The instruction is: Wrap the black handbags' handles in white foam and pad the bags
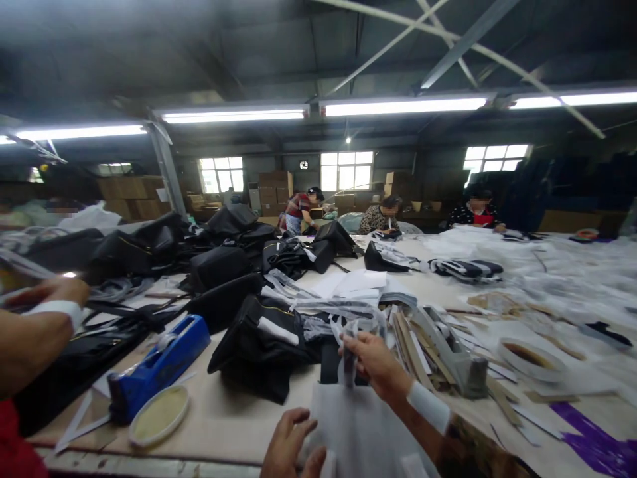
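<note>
My right hand [377,362], with a white band at the wrist, is closed in a pinch on a strip of crinkled clear plastic [354,330], just in front of a black bag [263,345]. My left hand [291,443] is low at the table's near edge. Its fingers curl on the edge of a pale translucent sheet [361,431] that lies under both hands. What else the left fingers hold is hidden.
A blue tape dispenser [156,365] and a round yellowish lid [160,415] lie at left. A co-worker's arm [42,318] reaches over black bags [149,249]. Cardboard strips [415,345] and a tape roll [530,358] lie at right. Several people work at the far end.
</note>
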### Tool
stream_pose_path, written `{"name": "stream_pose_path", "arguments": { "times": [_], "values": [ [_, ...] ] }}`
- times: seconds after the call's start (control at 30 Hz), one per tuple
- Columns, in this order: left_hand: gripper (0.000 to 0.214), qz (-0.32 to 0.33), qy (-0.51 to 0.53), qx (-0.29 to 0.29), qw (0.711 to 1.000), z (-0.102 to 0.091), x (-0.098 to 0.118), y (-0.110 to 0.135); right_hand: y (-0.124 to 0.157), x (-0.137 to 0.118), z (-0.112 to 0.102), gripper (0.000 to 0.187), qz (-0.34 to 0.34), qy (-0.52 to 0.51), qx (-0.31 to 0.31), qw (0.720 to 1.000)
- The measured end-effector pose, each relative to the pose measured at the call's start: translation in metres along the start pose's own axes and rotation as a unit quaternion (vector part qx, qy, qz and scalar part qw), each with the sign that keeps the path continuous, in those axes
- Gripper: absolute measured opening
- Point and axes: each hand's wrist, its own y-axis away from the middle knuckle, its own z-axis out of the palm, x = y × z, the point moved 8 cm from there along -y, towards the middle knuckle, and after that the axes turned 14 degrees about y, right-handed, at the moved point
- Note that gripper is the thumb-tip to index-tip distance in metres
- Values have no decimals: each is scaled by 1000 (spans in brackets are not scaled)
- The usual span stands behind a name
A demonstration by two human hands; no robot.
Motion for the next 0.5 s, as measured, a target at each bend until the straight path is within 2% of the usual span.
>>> {"name": "stream_pose_path", "arguments": {
  "times": [0.03,0.07,0.1,0.13,0.17,0.23,0.27,0.3,0.33,0.37,0.43,0.5],
  "values": [
    [43,-32,44,-2,999,-4,3,-11,13,-12,11,19,-75,69,-38,994],
    [44,-68,98,-13,993,-4,7,-23,30,-23,24,19,-165,156,-76,971],
    [47,-108,167,-33,979,-2,12,-35,48,-30,36,17,-246,242,-106,933],
    [53,-154,253,-63,953,5,17,-45,66,-33,47,17,-318,321,-129,883],
    [60,-197,346,-91,913,13,24,-54,80,-32,55,16,-372,384,-140,833],
    [62,-268,491,-97,823,26,39,-72,95,-23,65,13,-437,477,-148,748],
    [57,-290,538,-82,787,29,45,-81,97,-17,66,12,-450,512,-146,717],
    [49,-302,570,-54,762,29,50,-92,95,-11,65,11,-453,538,-139,697],
    [41,-306,590,-21,747,27,55,-105,91,-7,61,11,-446,554,-129,691],
    [36,-300,601,12,741,22,60,-118,85,-3,56,12,-431,559,-117,698],
    [32,-264,602,59,751,6,74,-149,71,-1,38,17,-390,539,-85,742],
    [29,-208,583,82,781,-15,93,-181,57,-3,17,23,-344,491,-41,799]
  ]
}}
